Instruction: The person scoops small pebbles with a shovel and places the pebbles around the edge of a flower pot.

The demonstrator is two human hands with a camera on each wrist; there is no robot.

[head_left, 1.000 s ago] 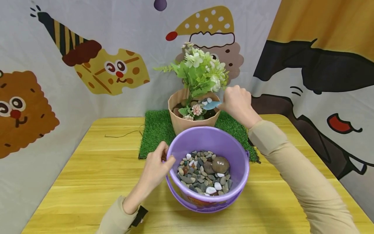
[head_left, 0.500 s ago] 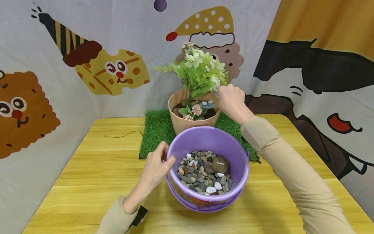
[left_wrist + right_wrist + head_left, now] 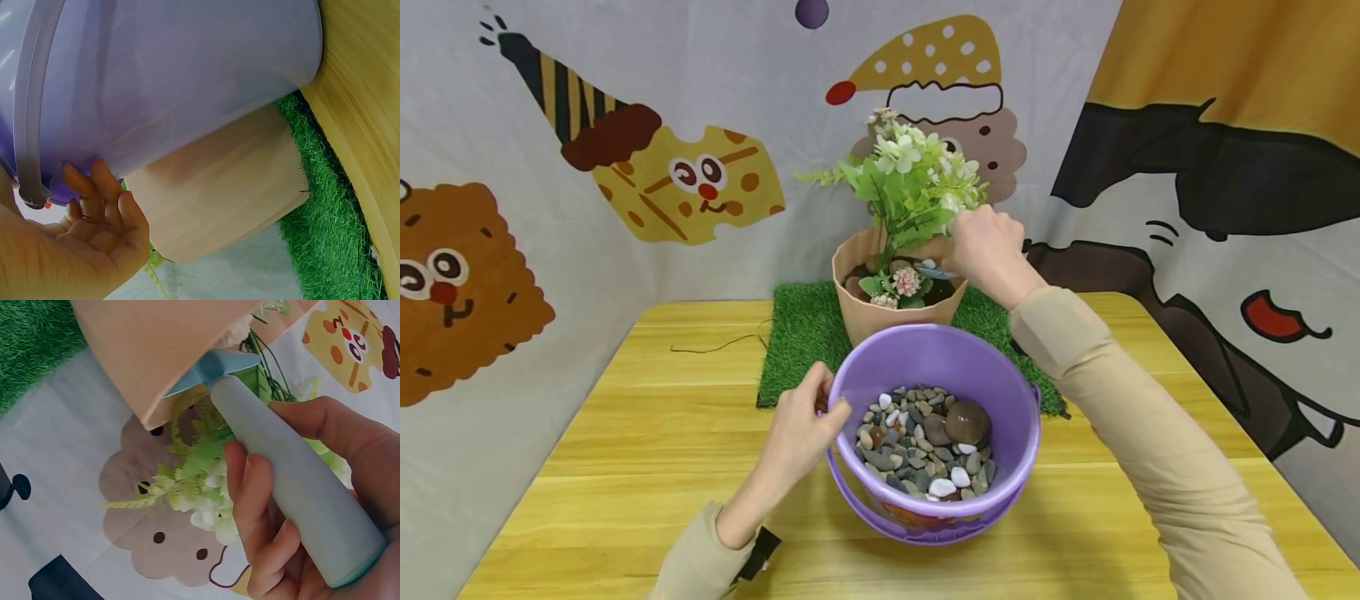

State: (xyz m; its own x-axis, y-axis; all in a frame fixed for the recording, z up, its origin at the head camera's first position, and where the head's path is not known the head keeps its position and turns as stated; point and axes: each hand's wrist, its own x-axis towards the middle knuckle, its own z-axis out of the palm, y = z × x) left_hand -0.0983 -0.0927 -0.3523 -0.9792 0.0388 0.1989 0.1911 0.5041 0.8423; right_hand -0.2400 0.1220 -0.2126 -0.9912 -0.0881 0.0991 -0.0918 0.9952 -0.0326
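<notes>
A purple bucket (image 3: 934, 342) holding many pebbles stands on the table. My left hand (image 3: 801, 425) grips its left rim, thumb over the edge; in the left wrist view the fingers (image 3: 100, 194) curl beside the bucket wall (image 3: 187, 62). My right hand (image 3: 992, 250) is over the right side of the peach plant pot (image 3: 887, 317). In the right wrist view that hand (image 3: 312, 506) holds a small trowel by its grey handle (image 3: 294, 475); its blue blade (image 3: 215, 365) is inside the pot opening, beside leaves and flowers (image 3: 212, 494).
The pot stands behind the bucket on a green grass mat (image 3: 797, 333). A thin dark string (image 3: 715, 346) lies on the yellow wooden table (image 3: 647, 450) at the left. Behind hangs a cloth (image 3: 700, 50) printed with cartoon figures.
My right hand has moved left and slightly up over the pot, the trowel blade turning with it. Fewer white stones show at the blade. My left hand and the bucket have stayed still.
</notes>
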